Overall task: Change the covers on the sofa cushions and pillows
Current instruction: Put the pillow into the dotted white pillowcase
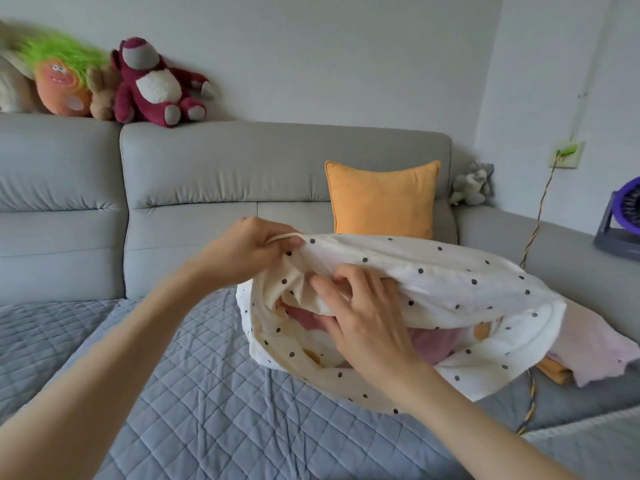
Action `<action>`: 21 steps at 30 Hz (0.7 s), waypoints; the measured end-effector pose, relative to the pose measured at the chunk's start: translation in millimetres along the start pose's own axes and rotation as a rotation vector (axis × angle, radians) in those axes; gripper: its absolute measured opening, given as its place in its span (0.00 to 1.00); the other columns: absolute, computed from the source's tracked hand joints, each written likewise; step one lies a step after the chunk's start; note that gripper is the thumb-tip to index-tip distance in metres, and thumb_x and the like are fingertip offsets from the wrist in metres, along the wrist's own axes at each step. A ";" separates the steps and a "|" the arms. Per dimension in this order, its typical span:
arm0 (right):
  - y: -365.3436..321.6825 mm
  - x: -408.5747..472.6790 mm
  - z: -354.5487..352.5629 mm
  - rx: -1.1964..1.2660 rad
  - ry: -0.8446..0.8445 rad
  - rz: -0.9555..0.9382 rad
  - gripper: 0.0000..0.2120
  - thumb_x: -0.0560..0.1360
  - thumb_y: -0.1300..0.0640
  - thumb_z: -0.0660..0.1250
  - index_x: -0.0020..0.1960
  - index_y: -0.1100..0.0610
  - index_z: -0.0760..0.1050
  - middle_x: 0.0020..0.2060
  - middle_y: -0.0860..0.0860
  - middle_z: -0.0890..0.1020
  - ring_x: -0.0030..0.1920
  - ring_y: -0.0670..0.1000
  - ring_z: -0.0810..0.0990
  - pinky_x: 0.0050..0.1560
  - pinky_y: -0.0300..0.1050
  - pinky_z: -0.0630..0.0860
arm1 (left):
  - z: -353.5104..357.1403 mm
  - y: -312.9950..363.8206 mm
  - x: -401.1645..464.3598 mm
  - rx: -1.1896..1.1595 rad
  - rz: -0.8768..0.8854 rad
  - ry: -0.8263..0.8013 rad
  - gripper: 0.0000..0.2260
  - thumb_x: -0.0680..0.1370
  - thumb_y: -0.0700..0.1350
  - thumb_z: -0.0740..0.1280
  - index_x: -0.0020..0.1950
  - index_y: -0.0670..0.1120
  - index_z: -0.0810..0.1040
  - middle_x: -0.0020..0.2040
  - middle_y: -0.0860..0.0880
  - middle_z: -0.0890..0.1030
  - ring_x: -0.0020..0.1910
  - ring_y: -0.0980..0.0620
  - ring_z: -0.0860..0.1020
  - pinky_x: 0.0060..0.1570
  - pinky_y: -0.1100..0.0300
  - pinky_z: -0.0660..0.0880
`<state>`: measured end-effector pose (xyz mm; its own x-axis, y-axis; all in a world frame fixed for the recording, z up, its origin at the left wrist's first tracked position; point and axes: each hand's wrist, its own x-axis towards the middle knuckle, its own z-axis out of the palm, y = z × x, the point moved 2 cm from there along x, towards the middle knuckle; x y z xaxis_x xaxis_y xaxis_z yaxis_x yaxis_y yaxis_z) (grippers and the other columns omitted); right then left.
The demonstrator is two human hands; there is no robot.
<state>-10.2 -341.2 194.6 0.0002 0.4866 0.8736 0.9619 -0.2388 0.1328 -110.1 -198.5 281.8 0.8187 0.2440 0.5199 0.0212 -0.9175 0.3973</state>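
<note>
A cream pillow cover with black dots [450,278] is held above the quilted grey sofa seat [207,393], its open end facing me. A pink and orange patterned pillow [433,344] shows inside the opening. My left hand [249,251] pinches the cover's upper hem at the left corner. My right hand [363,313] grips a bunched fold of the cover at the opening, fingers curled over the fabric. An orange cushion [381,199] leans upright against the sofa back behind the cover.
Folded pink cloth [588,348] and an orange piece [554,370] lie on the seat at right. Plush toys [152,84] sit on the sofa back, a grey plush [472,185] in the corner. A yellow-black cable [535,233] runs from a wall socket [566,154]; a purple fan [623,216] stands far right.
</note>
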 end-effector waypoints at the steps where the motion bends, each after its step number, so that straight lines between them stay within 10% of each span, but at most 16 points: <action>1: -0.1 3.1 0.4 0.029 -0.012 -0.020 0.19 0.67 0.56 0.72 0.57 0.52 0.76 0.49 0.52 0.72 0.46 0.52 0.71 0.41 0.52 0.73 | -3.3 -4.2 -0.6 -0.013 -0.018 -0.015 0.18 0.76 0.54 0.59 0.40 0.40 0.79 0.32 0.48 0.76 0.31 0.53 0.72 0.35 0.57 0.69; 5: 1.6 9.9 0.5 0.173 -0.126 -0.038 0.19 0.73 0.44 0.64 0.60 0.51 0.76 0.50 0.50 0.74 0.48 0.50 0.73 0.48 0.49 0.72 | 3.9 -22.4 -11.0 -0.080 -0.098 0.080 0.13 0.81 0.48 0.59 0.41 0.45 0.77 0.33 0.52 0.77 0.34 0.53 0.73 0.38 0.59 0.69; 9: 5.2 -10.2 -11.3 0.300 -0.055 -0.087 0.13 0.77 0.55 0.62 0.59 0.56 0.77 0.48 0.51 0.77 0.48 0.50 0.76 0.50 0.45 0.73 | 31.4 -30.8 -32.8 0.025 -0.115 0.324 0.13 0.79 0.46 0.57 0.45 0.41 0.77 0.36 0.49 0.79 0.37 0.48 0.75 0.38 0.70 0.68; 21: 77.0 -125.9 -100.4 -0.247 0.096 0.163 0.14 0.75 0.57 0.63 0.59 0.56 0.75 0.52 0.54 0.78 0.48 0.57 0.73 0.49 0.52 0.66 | 81.1 -16.0 -111.0 -0.055 -0.041 0.518 0.11 0.75 0.38 0.54 0.47 0.41 0.77 0.40 0.48 0.76 0.39 0.58 0.72 0.40 0.72 0.66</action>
<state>36.4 -505.2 141.8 0.1121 0.3457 0.9316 0.8559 -0.5100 0.0862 -154.7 -236.4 156.3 0.4265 0.4157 0.8033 0.0056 -0.8894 0.4572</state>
